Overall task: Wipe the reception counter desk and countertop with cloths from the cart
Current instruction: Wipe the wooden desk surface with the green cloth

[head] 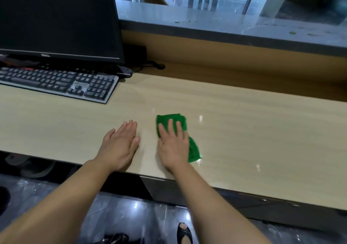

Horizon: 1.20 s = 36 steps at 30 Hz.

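A folded green cloth (pixel 170 119) lies flat on the light wooden desk (pixel 244 121), near its front edge. My right hand (pixel 173 144) presses down on the cloth with straight, spread fingers; green shows beyond the fingertips and to the right of the palm. My left hand (pixel 120 144) rests flat on the bare desk just left of the cloth, fingers straight and together, holding nothing. Behind the desk, higher up, runs the glossy grey countertop (pixel 216 21), with small green specks scattered on it.
A black monitor (pixel 56 18) stands at the back left with a grey keyboard (pixel 56 83) in front of it. A dark mouse (pixel 124 72) and cables lie beside the monitor's right edge. Below the desk front is glossy dark floor (pixel 131 215).
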{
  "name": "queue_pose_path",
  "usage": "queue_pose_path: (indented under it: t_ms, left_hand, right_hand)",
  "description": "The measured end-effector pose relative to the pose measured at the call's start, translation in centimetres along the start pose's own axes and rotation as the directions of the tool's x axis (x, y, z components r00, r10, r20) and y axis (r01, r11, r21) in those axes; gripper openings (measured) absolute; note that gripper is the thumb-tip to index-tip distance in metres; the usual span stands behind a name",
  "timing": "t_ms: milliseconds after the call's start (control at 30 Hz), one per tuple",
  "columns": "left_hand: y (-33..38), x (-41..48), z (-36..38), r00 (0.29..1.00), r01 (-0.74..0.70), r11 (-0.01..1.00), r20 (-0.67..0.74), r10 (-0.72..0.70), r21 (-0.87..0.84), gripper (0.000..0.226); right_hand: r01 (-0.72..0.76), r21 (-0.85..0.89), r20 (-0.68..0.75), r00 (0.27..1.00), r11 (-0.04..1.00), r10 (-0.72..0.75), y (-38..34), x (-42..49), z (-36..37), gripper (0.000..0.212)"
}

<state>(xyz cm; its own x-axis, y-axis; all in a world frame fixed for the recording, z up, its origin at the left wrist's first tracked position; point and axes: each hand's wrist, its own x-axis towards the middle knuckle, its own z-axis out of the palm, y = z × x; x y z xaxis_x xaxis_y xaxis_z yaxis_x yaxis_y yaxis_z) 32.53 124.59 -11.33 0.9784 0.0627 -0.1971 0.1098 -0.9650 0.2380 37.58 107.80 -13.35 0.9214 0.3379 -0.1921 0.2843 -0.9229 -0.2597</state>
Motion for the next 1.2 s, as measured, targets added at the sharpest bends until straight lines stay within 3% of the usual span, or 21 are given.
queue_pose_path:
  t_ms: [133, 233, 300, 433, 567, 800, 1033, 1100, 1200]
  left_hand:
    - [-0.4, -0.9, 0.6, 1.0, 0.008, 1.0, 0.014, -0.008, 0.013, 0.078]
    - [0.3, -1.0, 1.0, 1.0, -0.013, 1.0, 0.014, 0.012, 0.018, 0.078]
    - [1.2, -1.0, 1.3, 0.999, -0.045, 0.999, 0.017, 0.045, 0.011, 0.077]
    - [4.1, -0.4, 1.6, 0.993, -0.113, 0.994, 0.014, 0.113, -0.008, 0.062]
    - [7.5, 0.9, 1.6, 0.98, -0.198, 0.98, 0.027, 0.199, -0.025, 0.057]
    - [11.6, 3.3, 1.6, 0.952, -0.292, 0.956, 0.09, 0.292, -0.01, 0.058]
    - [12.8, 4.7, 1.6, 0.953, -0.284, 0.958, 0.104, 0.286, -0.028, 0.063]
    - [12.5, 5.1, 1.7, 0.957, -0.273, 0.962, 0.096, 0.275, -0.029, 0.064]
    - [11.9, 5.4, 1.9, 0.964, -0.244, 0.968, 0.093, 0.248, -0.051, 0.065]
  right_hand:
    - [0.219, -0.003, 0.023, 0.975, 0.976, -0.219, -4.5, -3.1, 2.5, 0.057]
    - [0.345, -0.058, 0.016, 0.939, 0.937, -0.344, -2.5, -4.3, 2.7, 0.057]
    - [0.354, -0.082, -0.043, 0.933, 0.932, -0.358, 0.3, -4.9, 2.4, 0.054]
    - [0.141, -0.091, -0.062, 0.987, 0.986, -0.147, 7.6, -6.3, 1.1, 0.057]
    - [-0.074, -0.076, -0.114, 0.991, 0.994, 0.065, 16.0, -8.4, -1.2, 0.066]
    - [-0.463, -0.024, -0.231, 0.865, 0.886, 0.446, 26.8, -10.6, -4.2, 0.054]
    - [-0.738, 0.188, -0.248, 0.603, 0.649, 0.758, 24.7, -5.2, -5.0, 0.056]
    - [-0.745, 0.184, -0.23, 0.601, 0.641, 0.765, 23.0, -2.4, -5.4, 0.056]
    - [-0.673, 0.127, -0.207, 0.701, 0.729, 0.683, 19.8, 1.6, -5.3, 0.06]
